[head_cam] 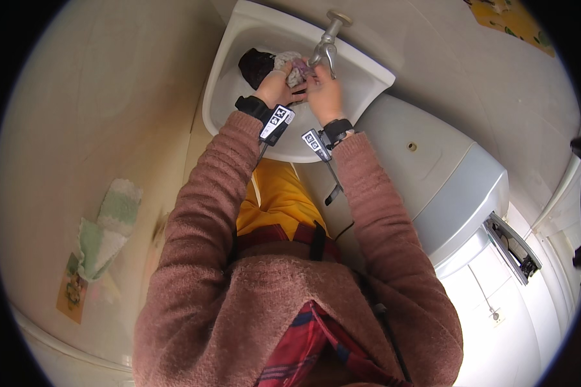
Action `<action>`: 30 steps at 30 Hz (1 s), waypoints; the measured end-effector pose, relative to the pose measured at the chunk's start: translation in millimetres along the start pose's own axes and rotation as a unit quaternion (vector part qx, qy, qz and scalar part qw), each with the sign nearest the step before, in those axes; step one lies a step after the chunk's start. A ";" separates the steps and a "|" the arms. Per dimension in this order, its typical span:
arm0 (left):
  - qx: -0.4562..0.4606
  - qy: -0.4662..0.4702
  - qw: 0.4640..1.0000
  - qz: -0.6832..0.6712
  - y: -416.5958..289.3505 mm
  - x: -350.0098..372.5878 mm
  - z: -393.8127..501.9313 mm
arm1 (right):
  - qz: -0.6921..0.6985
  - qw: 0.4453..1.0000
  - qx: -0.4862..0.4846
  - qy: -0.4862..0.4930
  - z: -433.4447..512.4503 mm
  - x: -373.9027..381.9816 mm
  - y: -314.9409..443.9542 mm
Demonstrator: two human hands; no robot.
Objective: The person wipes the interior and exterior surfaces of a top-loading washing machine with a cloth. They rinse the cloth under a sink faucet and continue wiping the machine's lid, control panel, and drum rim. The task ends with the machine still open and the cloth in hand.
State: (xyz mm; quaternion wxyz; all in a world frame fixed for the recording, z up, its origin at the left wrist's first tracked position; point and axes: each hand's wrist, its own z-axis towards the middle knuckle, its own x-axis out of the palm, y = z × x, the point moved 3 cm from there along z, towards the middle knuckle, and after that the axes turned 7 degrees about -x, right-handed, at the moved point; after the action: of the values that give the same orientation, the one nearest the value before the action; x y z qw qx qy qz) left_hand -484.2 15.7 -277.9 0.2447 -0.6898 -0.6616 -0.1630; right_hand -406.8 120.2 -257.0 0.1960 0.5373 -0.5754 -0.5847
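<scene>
A white washbasin is in front of me, with a metal tap on the wall at its back right. Inside the basin lies a black cloth, touching a crumpled whitish cloth that has a purple part. My left hand is around the whitish cloth, its thumb on top and its other fingers stretched towards my right hand. Just below the tap, my right hand has bent fingers close against the purple part. Whether those fingers grip it is hidden.
To the right of the basin stands a grey appliance, close to my right forearm. A green and white cloth hangs on the left wall. Both wrists carry black straps with marked tags. A wall socket with a cord is at lower right.
</scene>
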 end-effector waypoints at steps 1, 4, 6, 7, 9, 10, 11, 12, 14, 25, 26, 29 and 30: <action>0.003 -0.011 1.000 0.001 0.3 1.0 0.6 | -0.007 1.000 -0.017 0.006 -2.2 2.1 1.5; 0.014 -0.031 0.999 0.011 0.3 -2.8 2.0 | 0.038 0.998 -0.013 0.044 -10.6 17.0 2.5; 0.021 -0.028 0.999 0.031 2.3 -8.5 4.5 | -0.005 0.996 -0.077 0.054 -12.0 14.8 2.4; 0.028 -0.017 0.999 0.017 3.1 -11.3 6.3 | -0.029 0.993 -0.096 0.060 -11.2 12.1 2.0; 0.040 0.004 0.999 -0.015 5.0 -17.8 9.3 | -0.083 0.975 -0.203 0.018 -8.7 0.4 7.2; 0.033 -0.004 0.999 -0.004 5.4 -23.2 9.0 | -0.114 0.965 -0.238 0.002 -8.7 -3.3 11.4; 0.025 -0.008 1.000 0.003 4.7 -26.1 10.3 | -0.079 0.976 -0.201 -0.004 -6.7 -13.2 11.9; 0.014 -0.017 1.000 0.000 4.3 -29.2 10.6 | -0.049 0.987 -0.150 -0.004 -4.2 -25.9 13.0; 0.011 -0.012 1.000 0.003 4.1 -30.2 10.8 | 0.087 0.990 -0.059 -0.091 -7.3 -42.5 22.3; -0.048 -0.014 0.998 0.032 17.2 -30.3 -11.0 | -0.094 0.988 -0.120 -0.027 -15.1 -66.9 90.4; -0.057 0.000 0.997 0.043 19.4 -29.2 -13.9 | -0.089 0.988 -0.129 -0.008 -14.3 -65.4 88.5; -0.084 0.055 0.995 0.019 26.5 -21.1 -25.9 | 0.092 0.990 -0.097 0.037 -11.5 -63.5 71.0; -0.084 0.080 0.993 0.009 27.3 -17.5 -31.5 | 0.180 0.979 -0.082 0.049 -10.5 -62.0 63.0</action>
State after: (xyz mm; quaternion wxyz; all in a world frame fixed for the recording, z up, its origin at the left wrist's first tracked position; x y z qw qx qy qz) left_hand -455.3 -16.4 -264.8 0.2396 -0.6988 -0.6174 -0.2704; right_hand -400.9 151.4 -173.9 0.3689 0.4350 -0.6026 -0.5582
